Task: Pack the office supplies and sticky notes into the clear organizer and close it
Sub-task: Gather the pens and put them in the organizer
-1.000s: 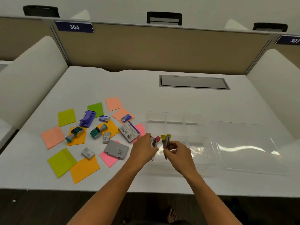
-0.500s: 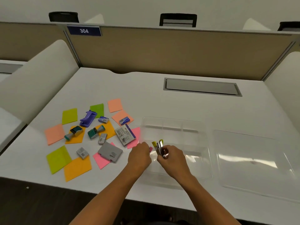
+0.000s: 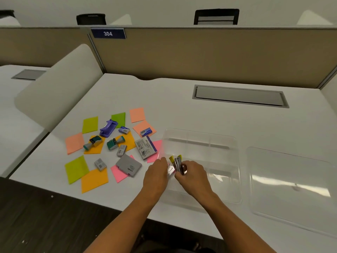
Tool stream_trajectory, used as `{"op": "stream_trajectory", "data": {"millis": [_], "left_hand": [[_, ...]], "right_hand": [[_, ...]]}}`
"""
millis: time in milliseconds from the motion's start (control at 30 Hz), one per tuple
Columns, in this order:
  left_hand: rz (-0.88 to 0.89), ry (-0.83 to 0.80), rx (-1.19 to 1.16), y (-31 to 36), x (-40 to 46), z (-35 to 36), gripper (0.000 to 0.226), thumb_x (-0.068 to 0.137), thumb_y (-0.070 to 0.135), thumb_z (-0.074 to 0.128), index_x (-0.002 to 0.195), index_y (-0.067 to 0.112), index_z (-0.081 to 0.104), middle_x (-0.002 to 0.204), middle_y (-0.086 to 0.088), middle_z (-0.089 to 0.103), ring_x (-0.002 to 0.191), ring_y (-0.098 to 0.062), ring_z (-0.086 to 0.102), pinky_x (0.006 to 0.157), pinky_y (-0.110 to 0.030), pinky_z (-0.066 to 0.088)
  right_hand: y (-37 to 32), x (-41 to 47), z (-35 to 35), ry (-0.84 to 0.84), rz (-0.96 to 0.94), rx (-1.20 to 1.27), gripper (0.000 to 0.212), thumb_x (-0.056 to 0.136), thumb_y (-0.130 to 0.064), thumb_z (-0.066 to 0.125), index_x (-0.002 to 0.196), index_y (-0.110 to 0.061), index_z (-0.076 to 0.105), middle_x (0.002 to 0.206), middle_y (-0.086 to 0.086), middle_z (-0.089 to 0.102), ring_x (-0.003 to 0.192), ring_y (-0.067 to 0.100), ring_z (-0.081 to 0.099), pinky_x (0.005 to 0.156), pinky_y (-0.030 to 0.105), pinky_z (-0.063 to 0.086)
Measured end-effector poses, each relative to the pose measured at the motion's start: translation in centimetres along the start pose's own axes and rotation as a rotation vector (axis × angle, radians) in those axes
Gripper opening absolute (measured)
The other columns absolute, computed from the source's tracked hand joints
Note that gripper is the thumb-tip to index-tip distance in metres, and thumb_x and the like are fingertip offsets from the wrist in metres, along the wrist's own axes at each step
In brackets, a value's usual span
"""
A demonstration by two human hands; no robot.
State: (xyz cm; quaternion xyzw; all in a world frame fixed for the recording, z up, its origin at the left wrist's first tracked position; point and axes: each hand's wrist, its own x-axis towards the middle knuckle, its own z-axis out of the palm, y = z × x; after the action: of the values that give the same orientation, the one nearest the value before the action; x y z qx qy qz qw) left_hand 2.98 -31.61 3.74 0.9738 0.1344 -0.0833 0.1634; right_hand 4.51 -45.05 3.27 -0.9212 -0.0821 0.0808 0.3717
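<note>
The clear organizer (image 3: 200, 141) sits open on the white desk, its separate lid (image 3: 291, 185) lying flat to its right. My right hand (image 3: 193, 175) grips small staplers with yellow ends (image 3: 176, 162) upright at the organizer's near left corner. My left hand (image 3: 156, 174) holds a small pink-and-white item (image 3: 171, 169) right beside them; how the fingers close on it is partly hidden. Left of the organizer lie several sticky notes such as an orange one (image 3: 94, 179), a purple stapler (image 3: 108, 126), two teal stamps (image 3: 114, 142), a grey Camlin case (image 3: 129, 165) and a booklet (image 3: 145, 147).
Small staple boxes (image 3: 100, 164) lie among the notes. A grey cable hatch (image 3: 238, 96) is set in the desk behind the organizer. A tan partition (image 3: 200, 53) closes the back, a white side divider (image 3: 60, 83) the left. The desk's front edge runs just below my wrists.
Both hands came together and lowered into the organizer's near left corner with the staplers. The camera view swung left, so everything sits further right in the frame.
</note>
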Motion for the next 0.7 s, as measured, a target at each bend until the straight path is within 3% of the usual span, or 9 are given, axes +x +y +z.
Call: {"op": "stream_trajectory", "data": {"millis": [133,300,400,500,600,700], "left_hand": [[0.004,0.146,-0.064,-1.3,0.2,-0.9,0.048,0.087,0.014,0.066,0.130,0.014,0.044,0.129,-0.010,0.050,0.112,-0.026,0.057,0.083,-0.030,0.050],[-0.027,0.130,-0.161,-2.3,1.1,-1.4,0.040,0.091,0.016,0.061,0.131,0.016,0.052,0.132,-0.007,0.052,0.119,-0.025,0.053,0.093,-0.032,0.047],[-0.004,0.118,-0.192,-2.8,1.7,-1.6,0.040,0.092,0.016,0.060,0.131,0.018,0.051,0.128,-0.006,0.055,0.116,-0.023,0.055,0.092,-0.032,0.047],[0.026,0.097,-0.221,-3.4,2.2,-1.7,0.038,0.092,0.014,0.059,0.129,0.018,0.051,0.124,-0.005,0.057,0.112,-0.022,0.057,0.089,-0.031,0.049],[0.073,0.073,-0.238,-4.0,2.3,-1.7,0.037,0.092,0.016,0.058,0.128,0.019,0.051,0.123,-0.005,0.056,0.110,-0.021,0.056,0.088,-0.030,0.049],[0.089,0.040,-0.277,-4.5,2.5,-1.9,0.039,0.092,0.018,0.059,0.130,0.021,0.048,0.124,-0.004,0.056,0.112,-0.022,0.056,0.091,-0.032,0.049]], "right_hand": [[-0.4,-0.3,0.5,-0.017,0.010,-0.006,0.017,0.086,-0.042,0.063,0.085,-0.026,0.066,0.070,-0.009,0.059,0.060,0.012,0.057,0.052,0.016,0.040],[-1.4,-0.3,1.0,-0.005,0.025,-0.062,0.020,0.089,-0.041,0.061,0.088,-0.022,0.067,0.077,-0.002,0.061,0.065,0.013,0.057,0.056,0.023,0.045],[-2.2,-0.1,1.5,-0.010,0.025,-0.153,0.024,0.090,-0.043,0.059,0.087,-0.021,0.064,0.077,-0.002,0.057,0.064,0.012,0.053,0.051,0.020,0.033],[-2.9,-0.1,2.1,-0.016,0.048,-0.223,0.022,0.091,-0.039,0.057,0.082,-0.019,0.059,0.078,0.000,0.054,0.066,0.014,0.052,0.054,0.025,0.037],[-3.5,-0.3,2.9,0.003,0.086,-0.217,0.019,0.090,-0.033,0.057,0.077,-0.022,0.050,0.071,-0.005,0.044,0.060,0.011,0.044,0.050,0.019,0.025],[-4.0,-0.4,3.9,0.038,0.113,-0.178,0.011,0.092,-0.029,0.057,0.086,-0.020,0.059,0.076,-0.006,0.045,0.063,0.011,0.043,0.051,0.016,0.025]]}}
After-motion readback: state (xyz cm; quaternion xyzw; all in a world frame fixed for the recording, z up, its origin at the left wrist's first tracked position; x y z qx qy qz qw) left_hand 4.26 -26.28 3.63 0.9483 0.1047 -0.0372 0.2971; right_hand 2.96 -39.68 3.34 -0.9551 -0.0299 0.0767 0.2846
